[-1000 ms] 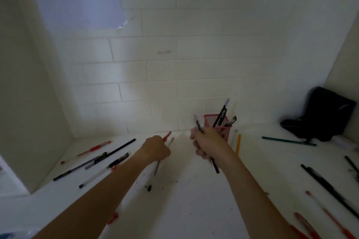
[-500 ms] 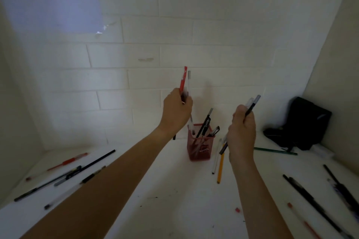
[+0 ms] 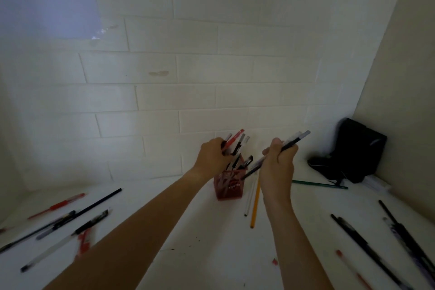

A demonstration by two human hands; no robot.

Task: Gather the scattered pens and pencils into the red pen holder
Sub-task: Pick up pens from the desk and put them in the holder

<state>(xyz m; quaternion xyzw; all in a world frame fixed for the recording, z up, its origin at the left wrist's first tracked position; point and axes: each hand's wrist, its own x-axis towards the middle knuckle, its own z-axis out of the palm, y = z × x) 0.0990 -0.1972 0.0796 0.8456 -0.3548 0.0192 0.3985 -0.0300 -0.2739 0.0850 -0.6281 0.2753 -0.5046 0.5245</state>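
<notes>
I see the red pen holder (image 3: 227, 187) standing on the white table (image 3: 211, 254), close to the brick wall (image 3: 211, 92). It looks like a square mesh cup, but it is dim and a bit blurry, so I can't count the pens inside. My left hand (image 3: 213, 159) hides its top left part. That hand is curled around a red pen (image 3: 233, 139) and a clear one, with their tips down in the holder. My right hand (image 3: 279, 165) is closed on a black pen (image 3: 274, 156) that slants, its low end touching the holder's rim. There may be a second pen in that fist; I can't tell.

Just right of the holder lie a yellow pencil (image 3: 255, 200) and a clear pen, side by side. A green pencil (image 3: 320, 184) lies further right, near a black bag (image 3: 353, 150) in the corner. Long thin black pens (image 3: 367, 249) at the right edge are smeared and cut off. On the left, more black, clear and red pens (image 3: 56, 206) lie scattered, also blurry.
</notes>
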